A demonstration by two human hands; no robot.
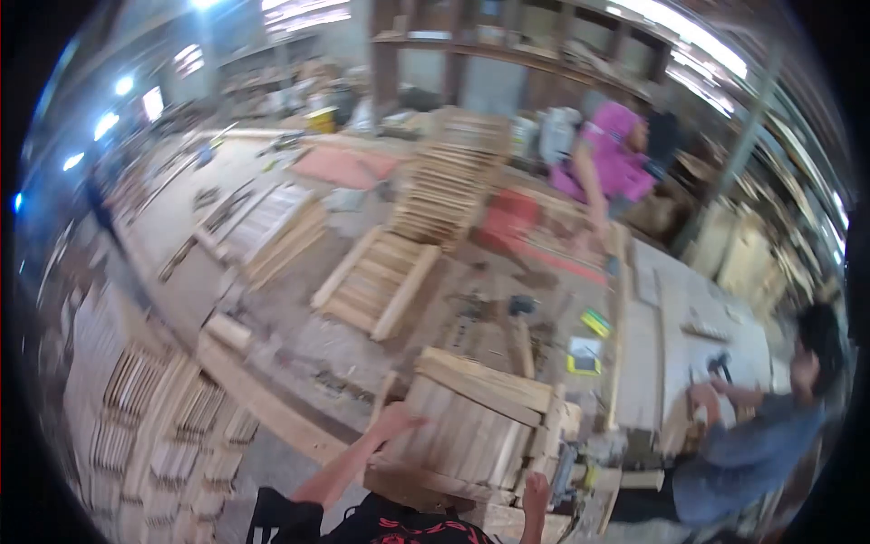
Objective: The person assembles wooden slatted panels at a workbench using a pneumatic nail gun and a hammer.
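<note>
A slatted wooden panel (462,428) with a thick frame lies on the bench right in front of me. My left hand (397,421) rests at its left edge, with the fingers stretched over the slats. Near the panel's lower right corner is my right hand (536,492), with its fingers curled closed; whatever it holds, if anything, is too blurred to make out. A hammer (522,331) lies beyond the panel's far edge. To its right are a yellow tape or box (594,322) and a white pad with a yellow edge (584,355).
Slatted panels are stacked (444,186) further back, with one frame (379,279) before them. Bundled slats (172,435) fill the lower left. A person in grey (748,453) works with a hammer at the right; another in pink (612,159) is beyond the bench.
</note>
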